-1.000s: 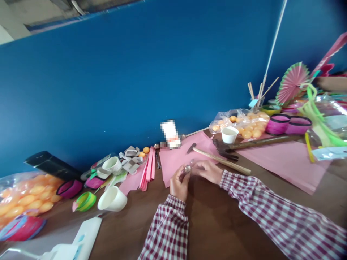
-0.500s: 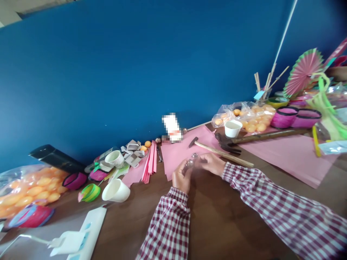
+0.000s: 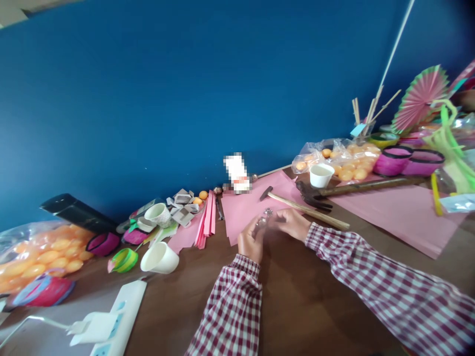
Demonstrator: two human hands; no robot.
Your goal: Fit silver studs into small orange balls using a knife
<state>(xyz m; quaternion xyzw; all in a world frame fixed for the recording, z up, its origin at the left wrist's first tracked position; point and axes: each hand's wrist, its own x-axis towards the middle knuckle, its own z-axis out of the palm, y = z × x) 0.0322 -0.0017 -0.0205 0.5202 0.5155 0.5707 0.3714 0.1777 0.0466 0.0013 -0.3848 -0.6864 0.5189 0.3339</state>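
My left hand (image 3: 251, 242) is closed in a pinch on a small shiny silvery piece (image 3: 267, 212), too small and blurred to name. Close against it from the right, my right hand (image 3: 294, 223) has its fingertips pressed together; whatever they hold is hidden. Both hands hover over the near edge of a pink paper sheet (image 3: 237, 212). Just beyond them lies a small hammer (image 3: 293, 203) with a pale wooden handle. A larger claw hammer (image 3: 365, 186) with a dark handle lies behind it.
At left stand a white paper cup (image 3: 159, 258), a power strip (image 3: 128, 306) and a bag of orange balls (image 3: 48, 254). Folded pink strips (image 3: 206, 222) lie mid-table. At right are a white bowl (image 3: 321, 175), magenta bands (image 3: 393, 160) and a paper fan (image 3: 421, 101). A blue wall (image 3: 166, 99) rises behind.
The view has shifted slightly, so things sit a little to the right. Both hands stay together at the silvery piece, which shows a bit more above the left fingers.
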